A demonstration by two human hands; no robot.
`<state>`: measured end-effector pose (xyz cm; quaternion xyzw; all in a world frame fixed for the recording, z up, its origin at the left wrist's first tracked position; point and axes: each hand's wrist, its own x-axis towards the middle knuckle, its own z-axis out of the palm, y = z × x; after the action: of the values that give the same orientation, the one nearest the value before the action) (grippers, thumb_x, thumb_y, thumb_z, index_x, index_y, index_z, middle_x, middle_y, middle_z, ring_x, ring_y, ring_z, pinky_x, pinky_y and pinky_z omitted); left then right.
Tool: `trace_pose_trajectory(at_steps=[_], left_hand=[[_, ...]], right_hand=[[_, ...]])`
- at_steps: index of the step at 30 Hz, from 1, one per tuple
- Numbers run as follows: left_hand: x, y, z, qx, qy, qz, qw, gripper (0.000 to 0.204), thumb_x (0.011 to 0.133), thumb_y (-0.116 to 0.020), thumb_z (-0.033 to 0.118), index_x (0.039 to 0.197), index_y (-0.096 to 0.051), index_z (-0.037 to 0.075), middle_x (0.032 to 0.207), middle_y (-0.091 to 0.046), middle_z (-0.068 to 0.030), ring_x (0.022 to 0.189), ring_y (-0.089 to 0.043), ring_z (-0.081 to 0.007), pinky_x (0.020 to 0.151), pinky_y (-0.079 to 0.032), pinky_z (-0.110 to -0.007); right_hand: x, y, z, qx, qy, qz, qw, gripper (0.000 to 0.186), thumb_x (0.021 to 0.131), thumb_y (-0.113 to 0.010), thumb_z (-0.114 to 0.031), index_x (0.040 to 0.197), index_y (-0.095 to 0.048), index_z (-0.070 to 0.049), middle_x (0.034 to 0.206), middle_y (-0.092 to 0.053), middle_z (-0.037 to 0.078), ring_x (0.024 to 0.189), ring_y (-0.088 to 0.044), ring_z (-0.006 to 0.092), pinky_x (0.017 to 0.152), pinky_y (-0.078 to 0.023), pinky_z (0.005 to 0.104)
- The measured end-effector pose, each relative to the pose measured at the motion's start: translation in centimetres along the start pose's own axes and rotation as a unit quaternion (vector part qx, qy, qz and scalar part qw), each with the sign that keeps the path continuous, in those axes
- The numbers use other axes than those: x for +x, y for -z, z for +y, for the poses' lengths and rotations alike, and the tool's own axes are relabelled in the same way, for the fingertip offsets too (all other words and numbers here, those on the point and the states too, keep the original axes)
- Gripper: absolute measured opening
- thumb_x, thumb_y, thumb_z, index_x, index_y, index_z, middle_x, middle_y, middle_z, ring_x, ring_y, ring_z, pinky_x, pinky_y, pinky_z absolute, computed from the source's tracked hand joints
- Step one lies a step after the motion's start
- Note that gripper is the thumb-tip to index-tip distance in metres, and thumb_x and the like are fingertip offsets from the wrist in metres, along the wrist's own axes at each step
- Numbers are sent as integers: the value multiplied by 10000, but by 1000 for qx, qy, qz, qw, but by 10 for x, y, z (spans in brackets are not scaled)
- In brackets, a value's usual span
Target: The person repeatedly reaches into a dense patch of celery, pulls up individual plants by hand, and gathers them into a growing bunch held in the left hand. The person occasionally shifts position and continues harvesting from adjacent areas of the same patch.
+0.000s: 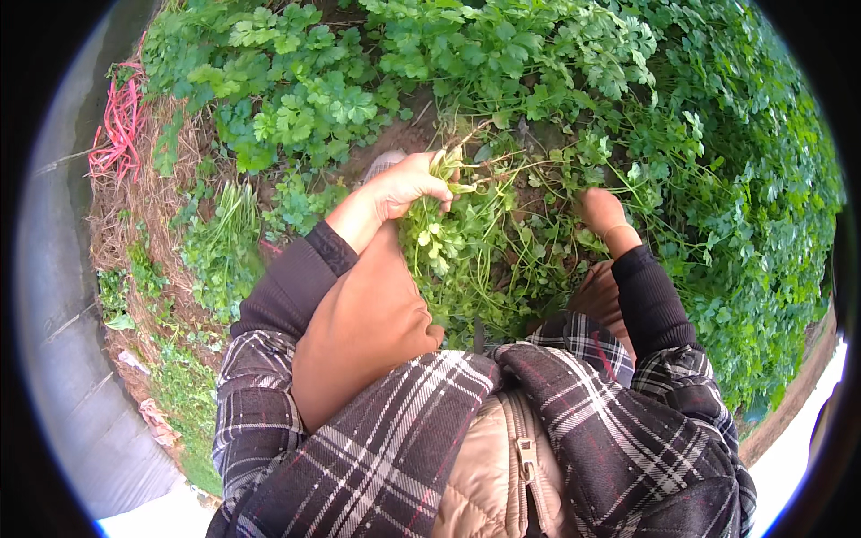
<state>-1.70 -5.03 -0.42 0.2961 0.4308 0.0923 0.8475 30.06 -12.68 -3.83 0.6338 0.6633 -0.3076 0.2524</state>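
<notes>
My left hand (408, 186) is closed around a small bunch of green leafy stems (446, 172) with pale brownish roots sticking out to the right. Loose greens (435, 242) spread below that hand over the patch of low plants and soil (525, 202). At the right, my right hand (599, 208) is down among thin stems and leaves, its fingertips hidden, so I cannot see what it touches or holds.
Dense leafy plants (735, 179) surround me above and to the right. At left are dry straw (134, 215), tangled red strings (117, 121), a pile of pale-stemmed greens (220, 233) and a grey sheet-like strip (67, 341). My bent knee (350, 323) is between my arms.
</notes>
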Motion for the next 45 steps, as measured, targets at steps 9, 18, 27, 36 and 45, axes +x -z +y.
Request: trace_pose_trajectory(at_steps=[9,18,27,36,45], left_hand=[[18,-21,-2,-2,-21,-38,999,305,718,-655,-34,996,-531,-9,889,-563,-65,800,-587,-169,617,-515,-291],[10,-12,-3,-8,-18,-15,1000,335,709,-659,-52,1021,-543,-15,915,-580,-74,788,-590,-176,629,-514,-295],[-4,5,0,25,-23,-37,999,302,739,-644,-7,1013,-519,0,865,-601,-67,803,-609,-187,698,-469,-281],[2,-8,-2,131,-59,-45,989,342,735,-618,-14,1068,-546,16,847,-586,-36,783,-540,-112,693,-454,-261],[-5,-9,12,302,-14,-42,952,218,778,-640,91,977,-587,21,800,-622,-79,737,-584,-154,690,-456,-296]], right_hand=[[-2,31,-81,668,67,-23,740,298,809,-647,-237,974,-625,10,787,-631,62,672,-593,115,543,-469,243],[-2,11,-47,232,54,266,934,309,792,-629,-136,1041,-581,40,855,-649,87,695,-603,206,686,-495,329],[7,22,-102,681,74,-4,728,205,832,-615,-144,987,-614,-11,714,-608,35,626,-599,129,570,-477,241],[-1,28,-103,707,101,-11,700,371,835,-632,-252,1068,-549,24,822,-597,46,682,-558,109,615,-459,232],[-15,100,-100,756,-35,224,614,193,846,-607,-151,968,-620,-2,804,-627,24,652,-549,90,603,-431,210]])
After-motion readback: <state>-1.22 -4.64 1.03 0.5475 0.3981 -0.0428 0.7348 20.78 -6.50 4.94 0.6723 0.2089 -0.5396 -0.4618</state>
